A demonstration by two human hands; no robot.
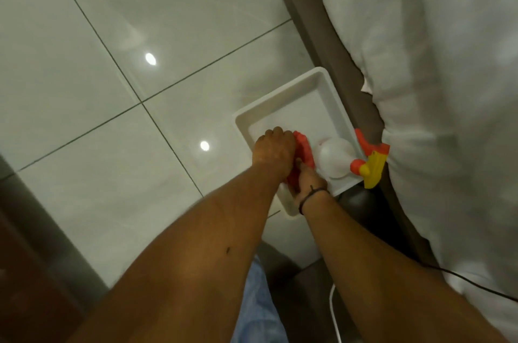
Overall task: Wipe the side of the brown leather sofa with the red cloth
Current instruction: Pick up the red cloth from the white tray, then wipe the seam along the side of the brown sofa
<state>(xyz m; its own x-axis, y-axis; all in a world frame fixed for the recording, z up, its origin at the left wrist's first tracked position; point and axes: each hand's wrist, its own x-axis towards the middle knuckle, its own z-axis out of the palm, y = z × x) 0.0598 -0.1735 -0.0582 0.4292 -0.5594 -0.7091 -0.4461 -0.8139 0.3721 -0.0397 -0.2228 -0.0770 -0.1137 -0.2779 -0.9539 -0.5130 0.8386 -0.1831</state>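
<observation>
The red cloth lies bunched inside a white tray on the tiled floor. My left hand is closed over the cloth from the left. Just below it, my right hand grips the cloth's lower part; a dark band circles that wrist. Both hands cover most of the cloth. A strip of brown sofa side runs down beside the tray on the right, under a white sheet.
A white spray bottle with a yellow and orange trigger head lies in the tray's right corner against the sofa. A black cable crosses the sheet at lower right. Glossy pale tiles spread left; dark furniture stands at lower left.
</observation>
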